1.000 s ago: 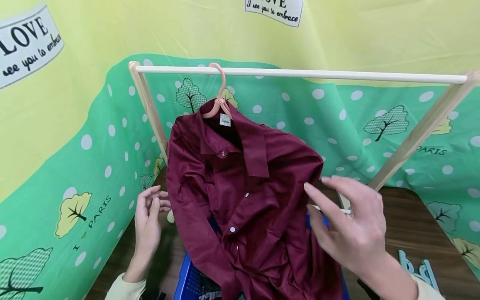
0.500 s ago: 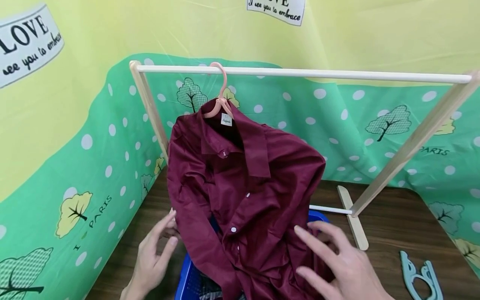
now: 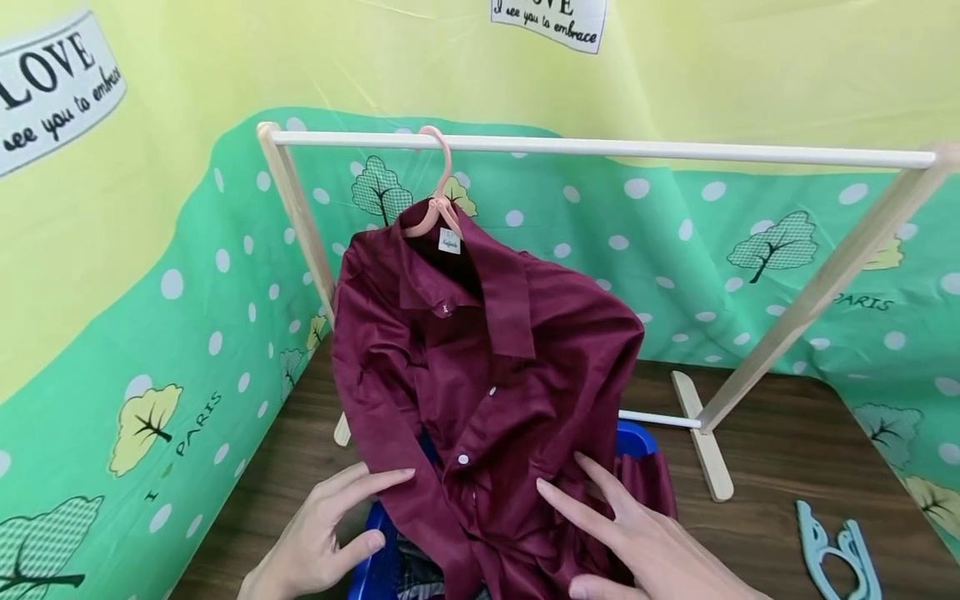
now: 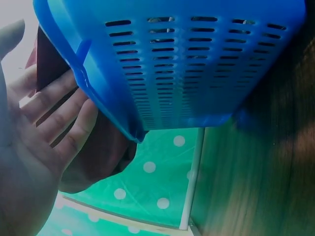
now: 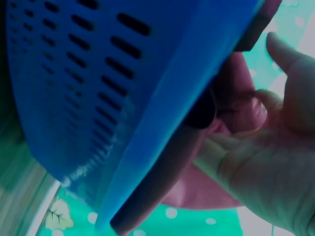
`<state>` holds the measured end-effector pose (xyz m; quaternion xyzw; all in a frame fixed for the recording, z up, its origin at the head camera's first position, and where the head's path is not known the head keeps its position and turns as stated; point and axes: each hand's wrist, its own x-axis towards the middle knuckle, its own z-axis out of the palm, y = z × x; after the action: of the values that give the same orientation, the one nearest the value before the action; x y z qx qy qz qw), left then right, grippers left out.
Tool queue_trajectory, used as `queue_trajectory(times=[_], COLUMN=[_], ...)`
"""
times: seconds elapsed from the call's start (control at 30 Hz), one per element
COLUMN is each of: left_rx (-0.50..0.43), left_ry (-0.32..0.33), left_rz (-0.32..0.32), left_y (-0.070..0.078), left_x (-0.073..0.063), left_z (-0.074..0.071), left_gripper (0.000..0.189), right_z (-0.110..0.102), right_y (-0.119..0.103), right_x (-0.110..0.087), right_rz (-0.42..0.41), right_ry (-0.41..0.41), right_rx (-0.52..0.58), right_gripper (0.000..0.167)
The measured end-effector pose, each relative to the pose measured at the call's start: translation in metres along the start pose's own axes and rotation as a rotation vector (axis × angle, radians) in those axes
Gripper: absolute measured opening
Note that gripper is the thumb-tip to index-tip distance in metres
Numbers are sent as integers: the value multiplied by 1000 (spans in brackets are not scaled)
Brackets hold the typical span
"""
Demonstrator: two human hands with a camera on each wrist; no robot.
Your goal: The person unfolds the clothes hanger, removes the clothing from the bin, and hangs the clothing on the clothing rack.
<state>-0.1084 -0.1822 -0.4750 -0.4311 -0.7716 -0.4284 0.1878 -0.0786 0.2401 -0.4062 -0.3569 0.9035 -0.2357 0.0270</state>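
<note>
- Your left hand [image 3: 318, 533] is at the near left, fingers extended and thumb set wide from them; the index fingertip lies over the shirt's left sleeve, though you cannot tell whether it presses the cloth.
- Your right hand [image 3: 645, 546] is at the near right, fingers spread wide in front of the shirt's lower right part; contact is unclear, and neither hand grips anything.
- The maroon shirt [image 3: 517, 417] hangs before you, collar at the far end, its lower part reaching down over the blue basket [image 3: 375, 554].
- A pink hanger [image 3: 444, 175] sits inside its collar and hooks over the white rail [image 3: 660, 150], left of the rail's middle.
- The rail joins the rack's wooden posts [image 3: 817, 300] at left and right.
- On the dark wooden table [image 3: 757, 542], a light blue hanger [image 3: 840, 552] lies at the near right, apart from your right hand.
</note>
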Motion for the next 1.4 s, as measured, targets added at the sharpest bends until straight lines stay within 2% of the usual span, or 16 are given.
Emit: queue_trajectory(times=[0.27, 0.4, 0.5, 0.6, 0.73, 0.87, 1.0, 1.1, 1.27, 1.33, 1.4], left_rx=[0, -13, -19, -22, -38, -53, -57, -50, -45, -37, -26], left_ry=[-121, -172, -189, -185, -166, -119, -24, 56, 139, 152, 139], left_rz=[-64, -112, -139, -194, -269, -295, -301, -300, -343, -372, -406], left_y=[-1, -7, -15, -21, -29, -40, -49, -53, -52, -51, -50], left_x=[7, 12, 17, 22, 35, 51, 67, 76, 82, 81, 79], left_z=[-6, -10, -14, -19, -26, -36, -46, -55, -67, -71, -76], left_gripper=[61, 63, 59, 57, 59, 56, 54, 57, 58, 57, 56], right_z=[-3, -8, -14, -22, -34, -46, -60, -69, -79, -81, -80], right_y=[-1, 3, 7, 12, 21, 31, 39, 46, 55, 58, 58], right_x=[14, 22, 29, 36, 44, 50, 55, 58, 57, 55, 52], right_rz=[76, 119, 129, 144, 174, 240, 309, 328, 332, 341, 338], right_ry=[29, 34, 49, 72, 131, 171, 179, 201, 242, 243, 236], right_rx=[-52, -61, -42, 51, 111, 143, 270, 358, 467, 465, 458], right_gripper=[76, 81, 84, 83, 79, 80, 89, 93, 98, 99, 99])
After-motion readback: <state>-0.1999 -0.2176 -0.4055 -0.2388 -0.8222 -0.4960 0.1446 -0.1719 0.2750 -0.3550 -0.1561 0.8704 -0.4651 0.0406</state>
